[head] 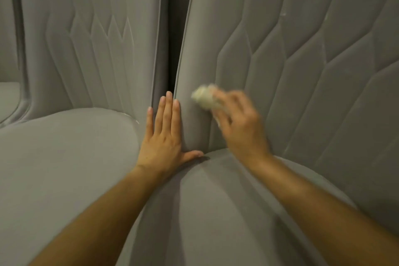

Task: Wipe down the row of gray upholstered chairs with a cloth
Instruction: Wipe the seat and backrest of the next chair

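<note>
The right hand [239, 127] and the cloth [205, 98] it holds are smeared by motion blur, and its fingers hide much of the cloth. The left chair [86, 60] and right chair [302, 71] are cut off at top and sides. The gap [174, 28] between their backs is too dark to read.

Indoor seating area is indicated: gray upholstered chairs [302, 93] with stitched padded backs are set side by side; room type cannot be told.
</note>
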Motion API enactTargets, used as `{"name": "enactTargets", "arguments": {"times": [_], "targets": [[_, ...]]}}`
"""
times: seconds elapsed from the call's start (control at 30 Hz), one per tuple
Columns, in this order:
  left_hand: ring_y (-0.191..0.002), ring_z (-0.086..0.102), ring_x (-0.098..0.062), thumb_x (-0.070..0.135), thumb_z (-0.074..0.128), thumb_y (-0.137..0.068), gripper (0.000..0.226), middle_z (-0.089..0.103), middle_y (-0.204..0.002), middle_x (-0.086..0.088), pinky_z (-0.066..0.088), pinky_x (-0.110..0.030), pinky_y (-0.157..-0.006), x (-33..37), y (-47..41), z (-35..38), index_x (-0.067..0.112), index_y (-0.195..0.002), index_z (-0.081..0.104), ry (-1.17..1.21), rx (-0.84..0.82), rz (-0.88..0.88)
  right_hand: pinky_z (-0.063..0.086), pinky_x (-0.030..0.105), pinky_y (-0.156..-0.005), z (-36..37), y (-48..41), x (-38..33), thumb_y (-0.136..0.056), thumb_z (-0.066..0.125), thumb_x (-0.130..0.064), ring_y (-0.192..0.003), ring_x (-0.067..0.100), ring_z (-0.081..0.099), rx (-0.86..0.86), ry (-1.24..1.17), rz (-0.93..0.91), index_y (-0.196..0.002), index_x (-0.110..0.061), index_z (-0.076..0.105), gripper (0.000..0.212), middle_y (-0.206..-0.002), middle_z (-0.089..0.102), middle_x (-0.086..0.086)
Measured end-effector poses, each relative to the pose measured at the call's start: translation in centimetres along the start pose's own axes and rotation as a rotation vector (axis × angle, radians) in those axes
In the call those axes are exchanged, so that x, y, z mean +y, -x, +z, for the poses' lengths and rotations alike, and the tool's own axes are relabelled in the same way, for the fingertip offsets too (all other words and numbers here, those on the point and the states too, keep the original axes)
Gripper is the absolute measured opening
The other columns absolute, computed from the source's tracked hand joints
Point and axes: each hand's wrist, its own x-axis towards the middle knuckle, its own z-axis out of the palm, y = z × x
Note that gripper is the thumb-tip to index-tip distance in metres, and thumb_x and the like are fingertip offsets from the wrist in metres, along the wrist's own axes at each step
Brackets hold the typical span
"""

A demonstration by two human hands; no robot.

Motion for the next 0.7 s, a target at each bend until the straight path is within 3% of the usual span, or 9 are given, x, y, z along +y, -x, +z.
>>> {"name": "enactTargets", "arguments": {"times": [0.13,0.23,0.33,0.43,0.57,0.7], "targets": [[-0.143,-0.024,-0.024,0.085,0.032,-0.071,0.124,-0.010,-0.158,-0.012,-0.012,-0.046,-0.115,0.0,-4.5,-2.4,0.002,-0.147,-0.020,-0.041,0.011,0.064,0.050,0.042,-0.065,-2.5,-9.6,2.2,-0.084,0.060,-0.020,-0.080,0.037,0.059,0.271,0.224,0.045,-0.121,-0.007,0.061,0.039,-0.094,0.059,0.021],[-0.135,-0.038,-0.023,0.083,0.041,-0.069,0.128,-0.034,-0.149,-0.008,-0.021,-0.044,-0.113,1.0,-7.4,-4.1,0.006,-0.141,-0.032,-0.036,-0.035,0.102,0.051,0.045,-0.069,-1.7,-10.3,3.9,-0.087,0.052,-0.027,-0.081,0.038,0.057,0.209,0.291,0.048,-0.118,-0.007,0.062,0.038,-0.092,0.059,0.020],[-0.128,-0.046,-0.023,0.080,0.049,-0.071,0.132,-0.049,-0.138,-0.009,-0.025,-0.044,-0.111,1.9,-8.7,-4.3,0.007,-0.134,-0.040,-0.019,-0.065,0.074,0.051,0.045,-0.066,-0.5,-6.1,4.0,-0.090,0.046,-0.025,-0.076,0.037,0.056,0.084,0.210,-0.044,-0.117,-0.004,0.062,0.038,-0.090,0.060,0.018],[-0.126,-0.048,-0.023,0.078,0.053,-0.072,0.133,-0.049,-0.138,-0.009,-0.029,-0.040,-0.108,2.0,-9.2,-4.6,0.006,-0.134,-0.039,-0.001,-0.046,0.078,0.052,0.045,-0.063,-1.8,-6.2,4.0,-0.090,0.048,-0.021,-0.075,0.036,0.057,0.022,0.154,-0.077,-0.117,-0.004,0.063,0.035,-0.089,0.059,0.018],[-0.125,-0.049,-0.023,0.079,0.052,-0.072,0.133,-0.050,-0.136,-0.009,-0.028,-0.041,-0.108,2.3,-11.1,-5.2,0.006,-0.130,-0.044,0.032,-0.028,0.071,0.043,0.039,-0.068,-4.9,-13.7,3.7,-0.090,0.053,-0.021,-0.082,0.038,0.059,0.259,0.255,-0.050,-0.119,-0.006,0.062,0.034,-0.096,0.059,0.024],[-0.131,-0.043,-0.024,0.078,0.056,-0.068,0.139,-0.044,-0.143,-0.010,-0.022,-0.044,-0.113,2.6,-11.9,-4.9,0.006,-0.133,-0.043,0.050,0.029,0.063,0.039,0.040,-0.080,-5.9,-19.8,4.3,-0.093,0.047,-0.029,-0.101,0.035,0.051,0.168,0.405,0.053,-0.129,-0.014,0.055,0.040,-0.110,0.055,0.020]]}}
